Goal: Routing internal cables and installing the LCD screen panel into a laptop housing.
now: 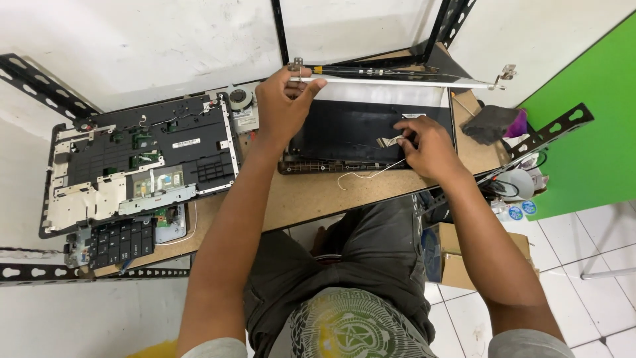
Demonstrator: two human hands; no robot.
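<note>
Screen panel [397, 81] lengthwise left-to-right

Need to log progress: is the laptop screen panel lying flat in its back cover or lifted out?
Lifted: the left hand tilts the screen panel up on edge above the back cover, while the right hand pinches a flat ribbon cable beneath it.

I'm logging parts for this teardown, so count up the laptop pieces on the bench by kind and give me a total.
Screen panel, held up by the left hand: 1
Black display back cover, under the right hand: 1
Laptop base chassis: 1
Keyboard: 1
Cooling fan: 1
Total: 5
</note>
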